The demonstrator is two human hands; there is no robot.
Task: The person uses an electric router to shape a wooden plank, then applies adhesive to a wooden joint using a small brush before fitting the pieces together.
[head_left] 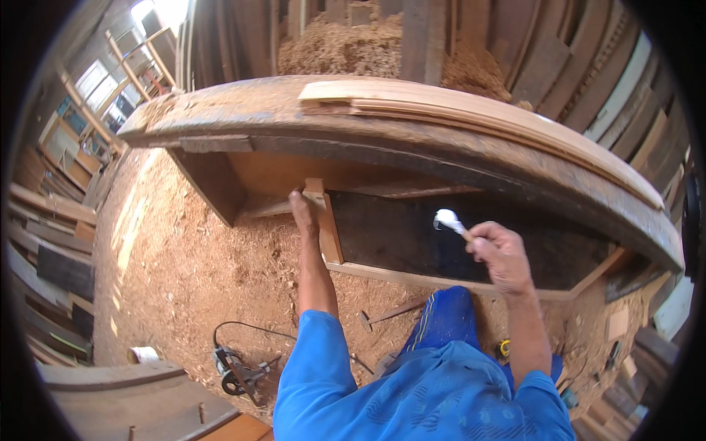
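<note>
**Hands at the wooden frame under the workbench**

Left hand [300, 204] stretched far forward and up, forearm straight, blue sleeve bunched at the elbow. Fingers pressed flat against the top of the upright wooden post [323, 220] at the left end of the frame [441, 278]; touching the post, thumb hidden, so how far closed around it cannot be told.

Right hand [498, 250] raised to the right of the post, wrist bent back, forearm rising from the lower edge. Fingers curled tight around the handle of a small brush [448, 220], its head coated white and pointing left toward the post, held just in front of the dark panel [412, 239] inside the frame.

Frame made of pale, reddish wood strips: one upright post, one long bottom rail running right from the post's foot. Standing on edge on the sawdust-covered floor [191, 272], tucked beneath the overhanging workbench [243, 110].

On the workbench above the post, a stack of thin pale boards [471, 110] and loose shavings. Below and right of the post, a hammer [390, 314] lying on the sawdust. Well below and left of the post, a corded power tool [239, 371] on the floor. Blue-trousered knee [445, 316] just below the bottom rail.
</note>
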